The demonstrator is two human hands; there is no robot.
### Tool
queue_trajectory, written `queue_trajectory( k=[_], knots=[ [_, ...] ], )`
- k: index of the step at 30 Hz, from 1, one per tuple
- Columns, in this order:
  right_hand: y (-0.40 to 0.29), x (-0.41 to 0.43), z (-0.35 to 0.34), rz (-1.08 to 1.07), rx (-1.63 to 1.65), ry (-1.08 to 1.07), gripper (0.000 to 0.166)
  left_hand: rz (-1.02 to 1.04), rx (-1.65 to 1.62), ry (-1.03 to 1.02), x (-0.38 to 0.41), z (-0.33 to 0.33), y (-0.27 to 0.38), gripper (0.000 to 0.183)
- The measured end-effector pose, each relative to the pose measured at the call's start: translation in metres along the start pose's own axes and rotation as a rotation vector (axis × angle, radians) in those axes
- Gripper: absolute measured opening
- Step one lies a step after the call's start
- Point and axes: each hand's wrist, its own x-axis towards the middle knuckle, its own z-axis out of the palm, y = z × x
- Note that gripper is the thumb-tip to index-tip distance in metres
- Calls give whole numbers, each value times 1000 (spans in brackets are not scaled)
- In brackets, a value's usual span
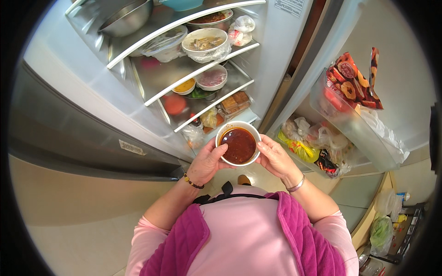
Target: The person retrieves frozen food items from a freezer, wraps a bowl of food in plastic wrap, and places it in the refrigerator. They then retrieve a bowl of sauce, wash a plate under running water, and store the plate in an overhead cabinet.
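Both my hands hold a white bowl (255, 159) of dark red, oily sauce (239, 145) upright in front of the open refrigerator. My left hand (210, 160) grips its left side, the thumb over the rim. On the right side, my right hand (275, 156) holds it in the same way. Just beyond the bowl are the refrigerator's glass shelves (221, 95). They carry a bowl of food partly wrapped in plastic (203, 43), a small bowl of pinkish food (212, 77), a small bowl of yellow food (184, 86) and packed brown blocks (234, 103).
A metal bowl (127, 20) stands on the upper shelf. To the right, the open door's bins (355, 134) hold a red snack bag (348, 82) and several plastic-wrapped items. Another door (86, 127) spans the left. A rack with bagged greens (381, 231) stands at lower right.
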Motion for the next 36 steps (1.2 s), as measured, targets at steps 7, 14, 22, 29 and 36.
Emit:
queue_trajectory(
  k=[7, 14, 22, 29, 36],
  knots=[
    [8, 0, -6, -77, 39, 70, 46, 14, -58, -58, 8, -3, 0, 48],
    [3, -3, -6, -114, -39, 159, 49, 32, -112, -37, 15, -5, 2, 44],
    [5, -4, -6, -107, -91, 241, 47, -11, -125, -105, 23, -13, -2, 42],
    [6, -5, -8, -96, -93, 263, 45, -31, -120, -114, 24, -13, -2, 41],
    [11, -3, -16, -94, -7, 205, 49, -8, -53, -92, 25, -13, -2, 42]
  ],
)
